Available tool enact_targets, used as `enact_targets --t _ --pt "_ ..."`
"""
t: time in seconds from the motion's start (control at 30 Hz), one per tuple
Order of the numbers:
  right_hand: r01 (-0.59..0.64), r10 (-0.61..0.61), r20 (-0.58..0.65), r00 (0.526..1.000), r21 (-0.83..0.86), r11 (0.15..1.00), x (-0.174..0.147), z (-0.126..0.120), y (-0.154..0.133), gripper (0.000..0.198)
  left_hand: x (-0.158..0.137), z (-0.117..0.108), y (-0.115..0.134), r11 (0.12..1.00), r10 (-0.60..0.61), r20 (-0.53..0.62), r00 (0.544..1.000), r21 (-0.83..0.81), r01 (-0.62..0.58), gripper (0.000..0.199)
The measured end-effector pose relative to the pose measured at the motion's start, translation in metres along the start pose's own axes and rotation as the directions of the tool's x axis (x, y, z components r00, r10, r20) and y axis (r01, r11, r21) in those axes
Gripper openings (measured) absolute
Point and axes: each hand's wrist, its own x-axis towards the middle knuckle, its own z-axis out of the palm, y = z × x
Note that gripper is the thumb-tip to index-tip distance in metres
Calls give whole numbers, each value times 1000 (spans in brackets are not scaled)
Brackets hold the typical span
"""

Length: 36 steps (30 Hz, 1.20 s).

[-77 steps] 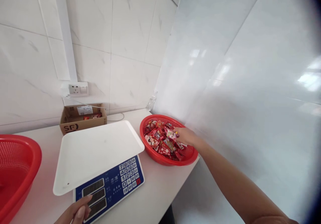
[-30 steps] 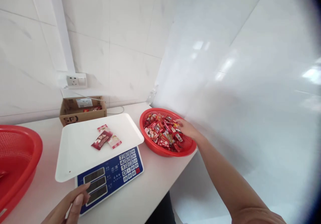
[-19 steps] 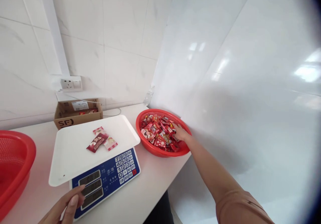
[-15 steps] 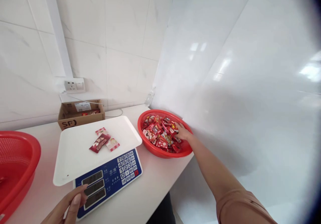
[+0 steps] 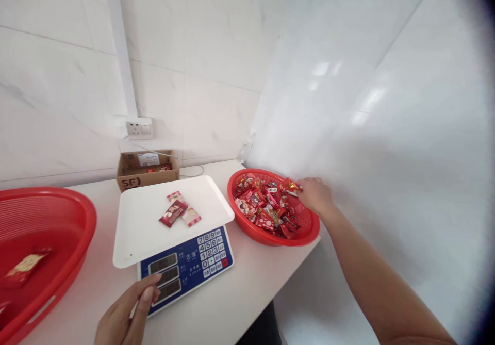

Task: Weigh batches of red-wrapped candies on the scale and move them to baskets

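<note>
My right hand (image 5: pixel 315 195) is at the back right rim of a red plastic basket (image 5: pixel 247 229), its fingers closed on a shiny red and gold wrapped candy (image 5: pixel 291 186). Many red wrapped candies (image 5: pixel 266 216) lie piled in that basket. My left hand (image 5: pixel 129 309) rests at the lower left of a blue and white electronic scale (image 5: pixel 193 260), fingers curled together by the display, with nothing seen in them. On the scale's white pan (image 5: pixel 154 244) lie a dark red packet (image 5: pixel 172 213) and a pink and cream packet (image 5: pixel 191 216), partly overlapping.
To the left stands a bigger red basket (image 5: pixel 87 221) with a few packets inside. A cardboard box (image 5: pixel 150 180) with some red packets sits behind the scale. A clear plastic object (image 5: pixel 246 149) leans in the corner. A white panel (image 5: pixel 348 144) borders the table on the right.
My right hand has lifted from among the candies to the basket's rim, now with a candy in its fingers. The view has turned left, showing more of the left basket.
</note>
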Motion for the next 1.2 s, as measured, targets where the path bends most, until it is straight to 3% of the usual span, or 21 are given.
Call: enact_targets --t 0.1,0.17,0.23,0.3,0.37,0.43,0.57,0.7,0.8,0.93,1.2 --pt "123 -103 -78 992 305 944 -8 -8 -35 29 3 -2 3 997 75 24 997 -26 -74 38" --pt "227 -215 -88 973 553 801 -17 -5 -66 29 4 -4 4 995 98 17 995 -29 -98 35" --pt "273 -325 -59 944 691 669 -26 3 -101 28 4 -5 5 994 105 24 994 -30 -104 33" --pt "246 -426 18 904 794 556 -34 11 -136 24 4 -6 6 995 100 35 994 -25 -99 31" --pt "131 -497 106 861 899 418 -38 18 -167 27 4 -7 7 995 95 39 995 -26 -94 30" --pt "53 -490 141 860 931 362 -39 20 -188 36 4 -8 8 995 94 25 995 -33 -93 31" --pt "243 -405 -5 914 807 539 -41 19 -191 46 4 -8 7 993 101 -14 995 -58 -101 29" --pt "375 -397 -112 911 626 684 -61 26 -157 40 1 -9 4 989 117 -62 991 -79 -121 23" --pt "351 -345 -117 931 540 765 -79 40 -124 39 -1 -10 4 981 165 -76 983 -90 -171 22" --pt "227 -256 0 967 461 858 -97 56 -94 42 0 -12 6 979 182 -72 981 -76 -188 21" --pt "217 -242 105 965 201 955 -106 61 -100 47 3 -9 6 972 211 -95 973 -88 -220 19"
